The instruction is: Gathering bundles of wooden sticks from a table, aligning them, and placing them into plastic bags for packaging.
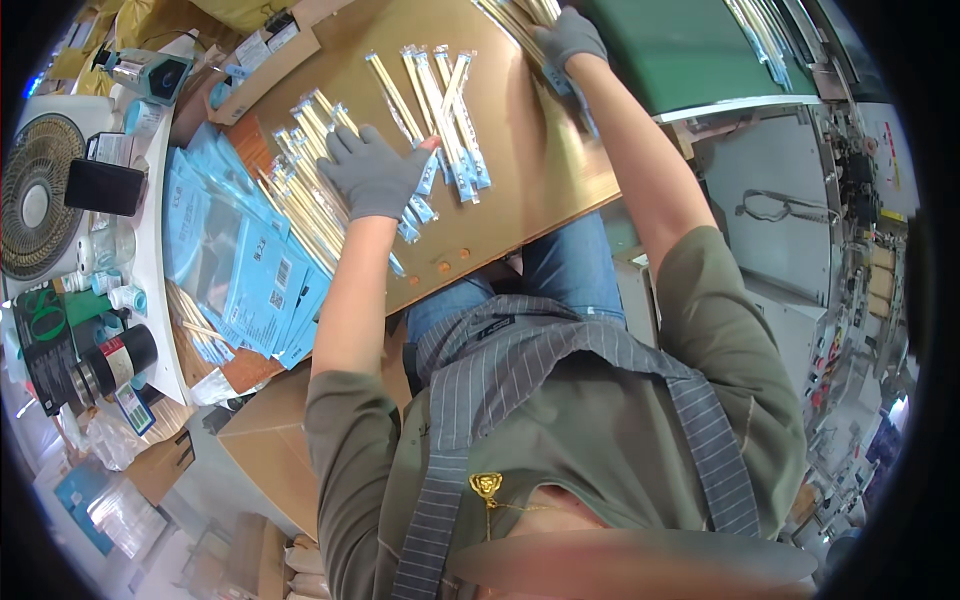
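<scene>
My left hand (372, 172), in a grey glove with a bare thumb tip, lies flat with fingers spread over a row of clear-wrapped wooden chopsticks (300, 190) with blue printed ends. To its right, several more wrapped chopsticks (440, 115) lie fanned out on the brown tabletop (530, 190). At the far side, my right hand (574, 38), gloved too, is closed round a few wrapped chopsticks (520, 30) beside the green surface. The ends of those packs trail down past the table's right side, partly blurred.
Flat blue printed bags (250, 270) are piled at the table's left. An open cardboard box (275, 60) stands at the back left. A white shelf beside it holds a fan (40, 195) and a phone (104, 187). More wrapped sticks (762, 40) lie on the green conveyor-like surface (670, 50).
</scene>
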`<action>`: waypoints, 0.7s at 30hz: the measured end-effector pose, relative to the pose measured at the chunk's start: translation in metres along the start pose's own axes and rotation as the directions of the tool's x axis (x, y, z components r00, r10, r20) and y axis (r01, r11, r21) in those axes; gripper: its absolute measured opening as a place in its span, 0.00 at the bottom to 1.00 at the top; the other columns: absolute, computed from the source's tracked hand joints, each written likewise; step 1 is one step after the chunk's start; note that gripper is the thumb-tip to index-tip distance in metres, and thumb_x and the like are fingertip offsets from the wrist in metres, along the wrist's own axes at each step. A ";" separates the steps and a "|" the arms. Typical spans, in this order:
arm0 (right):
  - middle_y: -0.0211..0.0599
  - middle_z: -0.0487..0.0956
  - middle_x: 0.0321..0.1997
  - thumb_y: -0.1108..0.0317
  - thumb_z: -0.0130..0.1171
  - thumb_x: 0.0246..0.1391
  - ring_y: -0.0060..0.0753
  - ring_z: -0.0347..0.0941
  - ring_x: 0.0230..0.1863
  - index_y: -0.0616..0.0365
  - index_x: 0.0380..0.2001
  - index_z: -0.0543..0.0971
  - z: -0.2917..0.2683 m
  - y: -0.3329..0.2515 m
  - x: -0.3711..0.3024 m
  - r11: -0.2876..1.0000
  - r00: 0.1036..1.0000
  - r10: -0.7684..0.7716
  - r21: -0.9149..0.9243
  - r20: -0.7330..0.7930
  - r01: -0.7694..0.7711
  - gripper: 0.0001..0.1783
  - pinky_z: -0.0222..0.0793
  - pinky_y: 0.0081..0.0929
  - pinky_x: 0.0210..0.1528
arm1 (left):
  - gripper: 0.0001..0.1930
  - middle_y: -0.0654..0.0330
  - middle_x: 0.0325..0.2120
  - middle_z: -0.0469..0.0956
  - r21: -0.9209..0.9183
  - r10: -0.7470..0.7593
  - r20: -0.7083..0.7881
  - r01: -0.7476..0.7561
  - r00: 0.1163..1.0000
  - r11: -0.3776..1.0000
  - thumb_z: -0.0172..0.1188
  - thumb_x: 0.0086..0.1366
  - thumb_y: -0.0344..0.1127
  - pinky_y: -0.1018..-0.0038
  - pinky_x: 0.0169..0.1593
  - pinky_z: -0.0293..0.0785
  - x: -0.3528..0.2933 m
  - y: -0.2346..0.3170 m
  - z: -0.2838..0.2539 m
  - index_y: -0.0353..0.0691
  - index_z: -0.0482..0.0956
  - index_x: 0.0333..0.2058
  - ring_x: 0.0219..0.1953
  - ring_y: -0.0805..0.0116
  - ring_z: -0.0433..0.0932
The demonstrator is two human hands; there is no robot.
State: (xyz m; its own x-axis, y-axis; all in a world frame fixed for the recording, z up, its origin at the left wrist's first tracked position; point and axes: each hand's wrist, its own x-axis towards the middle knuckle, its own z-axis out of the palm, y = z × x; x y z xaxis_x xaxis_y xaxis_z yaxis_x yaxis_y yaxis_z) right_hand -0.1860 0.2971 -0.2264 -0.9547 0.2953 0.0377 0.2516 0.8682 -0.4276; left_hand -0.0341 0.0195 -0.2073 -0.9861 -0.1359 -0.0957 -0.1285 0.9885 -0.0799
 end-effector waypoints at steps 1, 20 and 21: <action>0.57 0.77 0.46 0.47 0.66 0.37 0.49 0.75 0.47 0.64 0.44 0.72 -0.001 -0.003 -0.002 0.999 0.991 0.037 0.005 0.126 -0.038 0.36 0.71 0.38 0.49 | 0.51 0.42 0.56 0.61 0.002 -0.005 0.003 0.005 1.000 1.000 0.45 0.50 0.77 0.50 0.59 0.48 -0.001 0.000 0.001 0.30 0.66 0.53 0.63 0.49 0.53; 0.56 0.75 0.45 0.57 0.60 0.41 0.54 0.74 0.47 0.62 0.45 0.66 0.015 -0.049 -0.081 0.986 0.984 -0.112 -0.107 0.140 0.127 0.30 0.71 0.42 0.48 | 0.63 0.38 0.60 0.54 -0.026 -0.196 0.183 0.204 0.963 0.979 0.46 0.42 0.83 0.45 0.61 0.46 0.005 0.029 -0.016 0.26 0.56 0.59 0.65 0.46 0.48; 0.56 0.75 0.45 0.57 0.60 0.40 0.54 0.73 0.47 0.62 0.46 0.66 0.016 -0.049 -0.084 0.990 0.985 -0.094 -0.090 0.145 0.108 0.30 0.70 0.42 0.48 | 0.64 0.38 0.61 0.52 -0.026 -0.214 0.176 0.222 0.961 0.975 0.46 0.42 0.83 0.45 0.61 0.45 0.005 0.032 -0.014 0.26 0.53 0.61 0.66 0.45 0.45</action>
State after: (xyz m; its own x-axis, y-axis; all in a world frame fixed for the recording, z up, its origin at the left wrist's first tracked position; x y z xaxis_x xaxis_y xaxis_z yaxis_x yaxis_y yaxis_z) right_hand -0.1204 0.2238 -0.2228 -0.9870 0.1516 -0.0534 0.1607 0.9271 -0.3385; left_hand -0.0445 0.0517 -0.1960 -0.9014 -0.3539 -0.2493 -0.3467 0.9351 -0.0738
